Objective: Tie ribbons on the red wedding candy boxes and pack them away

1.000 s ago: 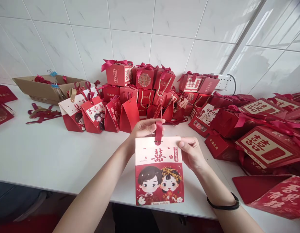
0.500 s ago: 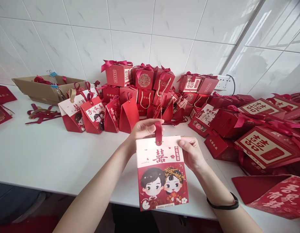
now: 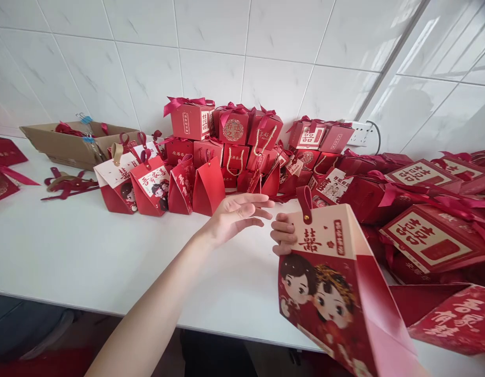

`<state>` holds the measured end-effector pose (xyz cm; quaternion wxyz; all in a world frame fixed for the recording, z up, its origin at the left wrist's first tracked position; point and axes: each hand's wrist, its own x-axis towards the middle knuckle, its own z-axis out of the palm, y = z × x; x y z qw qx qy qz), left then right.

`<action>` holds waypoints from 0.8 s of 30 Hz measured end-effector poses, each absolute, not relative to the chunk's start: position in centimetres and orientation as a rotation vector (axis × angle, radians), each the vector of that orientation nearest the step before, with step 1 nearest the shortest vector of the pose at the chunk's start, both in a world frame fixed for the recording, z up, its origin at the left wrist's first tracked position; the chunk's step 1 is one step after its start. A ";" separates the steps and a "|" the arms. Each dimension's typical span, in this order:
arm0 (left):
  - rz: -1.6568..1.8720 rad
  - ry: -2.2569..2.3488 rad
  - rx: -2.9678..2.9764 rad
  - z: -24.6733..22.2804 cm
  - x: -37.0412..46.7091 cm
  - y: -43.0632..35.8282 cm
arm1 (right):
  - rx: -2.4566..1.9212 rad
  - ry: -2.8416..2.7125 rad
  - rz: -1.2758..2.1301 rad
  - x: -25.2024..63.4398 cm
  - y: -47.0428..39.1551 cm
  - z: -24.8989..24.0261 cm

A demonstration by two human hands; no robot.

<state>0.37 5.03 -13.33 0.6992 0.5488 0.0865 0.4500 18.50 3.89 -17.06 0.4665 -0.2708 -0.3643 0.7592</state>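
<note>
A red and cream paper gift box (image 3: 317, 293) with a cartoon couple on its front is held up at the right, tilted, its side facing me. A dark red strap loop (image 3: 305, 205) stands up from its top, fixed by a small metal stud. Fingers of my right hand (image 3: 284, 235) curl round the box's upper left edge; the rest of that hand is hidden behind it. My left hand (image 3: 240, 215) hovers over the white table (image 3: 148, 256), fingers stretched and apart, holding nothing, left of the box.
Standing gift boxes (image 3: 149, 186) with strap loops line the table's middle left. Behind them, ribboned red boxes (image 3: 230, 125) are stacked against the tiled wall. More boxes (image 3: 423, 235) crowd the right. Loose straps (image 3: 69, 183) lie before a cardboard box (image 3: 62, 146). A power strip (image 3: 362, 134) sits at the wall.
My left hand has let go of the strap and its fingers have spread. My right hand has moved the gift box right and turned it, so its side shows.
</note>
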 end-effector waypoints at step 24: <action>0.713 1.061 2.344 -18.2 1.6 6.9 | -1.419 -1.245 0.200 22.6 -10.7 -13.6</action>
